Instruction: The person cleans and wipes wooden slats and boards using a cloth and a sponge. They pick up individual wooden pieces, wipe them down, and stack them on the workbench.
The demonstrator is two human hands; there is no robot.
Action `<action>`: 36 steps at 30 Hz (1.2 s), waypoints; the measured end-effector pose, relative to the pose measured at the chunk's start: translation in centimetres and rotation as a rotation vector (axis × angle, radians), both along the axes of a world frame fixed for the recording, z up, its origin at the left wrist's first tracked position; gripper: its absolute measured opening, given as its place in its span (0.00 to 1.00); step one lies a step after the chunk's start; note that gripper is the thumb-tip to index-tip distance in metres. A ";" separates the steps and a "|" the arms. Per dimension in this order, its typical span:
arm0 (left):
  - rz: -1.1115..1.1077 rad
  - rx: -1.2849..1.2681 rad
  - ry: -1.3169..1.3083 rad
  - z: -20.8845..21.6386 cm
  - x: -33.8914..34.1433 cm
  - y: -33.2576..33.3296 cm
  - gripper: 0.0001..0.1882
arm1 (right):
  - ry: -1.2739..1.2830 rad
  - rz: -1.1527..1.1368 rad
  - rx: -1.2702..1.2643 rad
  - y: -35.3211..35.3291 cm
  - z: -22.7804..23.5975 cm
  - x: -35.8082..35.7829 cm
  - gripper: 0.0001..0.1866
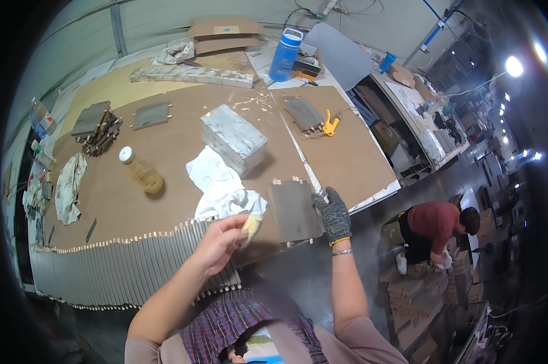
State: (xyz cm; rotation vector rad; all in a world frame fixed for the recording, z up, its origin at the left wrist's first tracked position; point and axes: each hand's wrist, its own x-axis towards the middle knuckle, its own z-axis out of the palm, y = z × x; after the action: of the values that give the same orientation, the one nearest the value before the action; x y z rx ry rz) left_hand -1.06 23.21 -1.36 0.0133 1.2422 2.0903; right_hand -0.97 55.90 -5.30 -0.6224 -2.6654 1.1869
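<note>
Between the bare fingers of my left hand (219, 244) is a small pale-yellow pad (252, 228), possibly a piece of sponge or folded cloth. A flat grey panel (293, 209) with light wooden pegs along two edges is held at its right edge by my right hand (334, 217), which wears a dark knit glove. A crumpled white cloth (216, 187) lies just beyond my left hand, against a whitish, tape-wrapped block (234, 138). Along the near table edge a long row of similar pegged panels (128, 262) stands packed side by side, partly behind my left forearm.
A bottle of yellowish liquid (145, 175) stands left of the block. Farther off are a panel stack (93, 120), a blue bottle (284, 59) and a yellow clamp (330, 125) beside another panel. To the right, a person (435, 221) bends over stacked pieces on the floor.
</note>
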 end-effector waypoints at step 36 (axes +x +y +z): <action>0.401 0.258 -0.275 -7.2 0.0 14.2 0.19 | 0.217 0.641 0.158 7.5 -5.6 -0.9 0.18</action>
State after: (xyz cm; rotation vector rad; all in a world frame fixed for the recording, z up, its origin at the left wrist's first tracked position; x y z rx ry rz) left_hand -1.04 37.36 -8.60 -0.4254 0.8547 2.4811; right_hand -1.88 63.35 -10.94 0.4006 -2.7995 1.0611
